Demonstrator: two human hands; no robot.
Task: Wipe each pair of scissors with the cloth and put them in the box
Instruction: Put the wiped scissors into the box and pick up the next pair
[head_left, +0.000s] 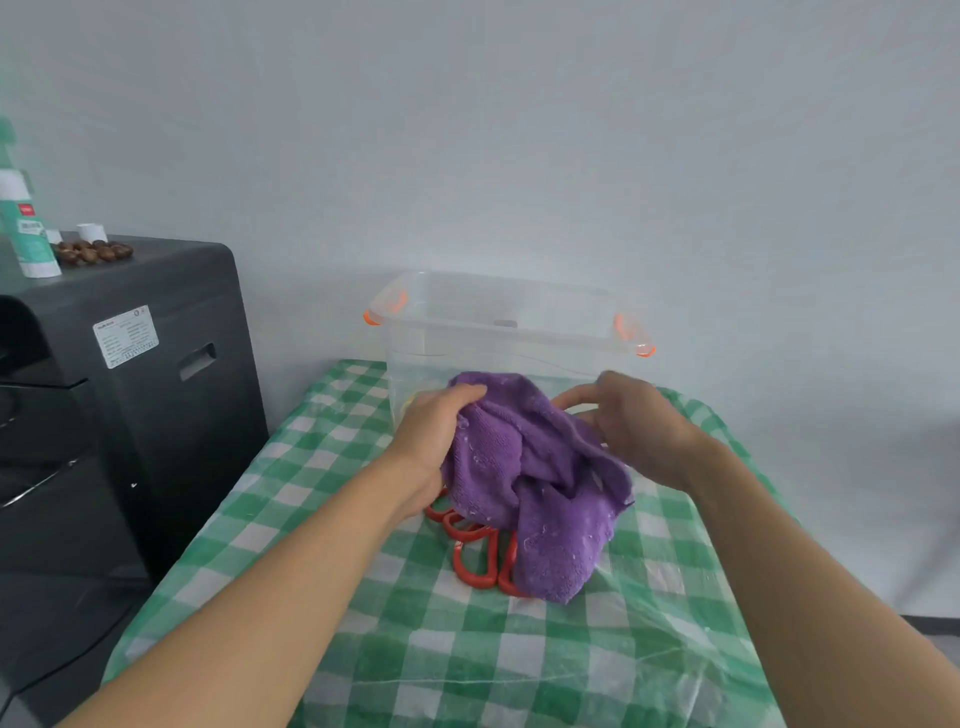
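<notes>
A purple cloth (540, 478) hangs bunched between my hands above the table. My left hand (434, 431) grips its left side with curled fingers. My right hand (634, 421) is at the cloth's right edge, blurred, fingers spread and loosely bent; whether it holds anything I cannot tell. Under the cloth lie scissors with red-orange handles (475, 556); their blades are hidden. A clear plastic box (498, 332) with orange latches stands open just behind the cloth.
The table wears a green-and-white checked cover (467, 654) under clear plastic. A black machine (130, 395) stands at the left, carrying a green-and-white bottle (26, 223), a small white cap and brown nuts (93, 253). A white wall is behind.
</notes>
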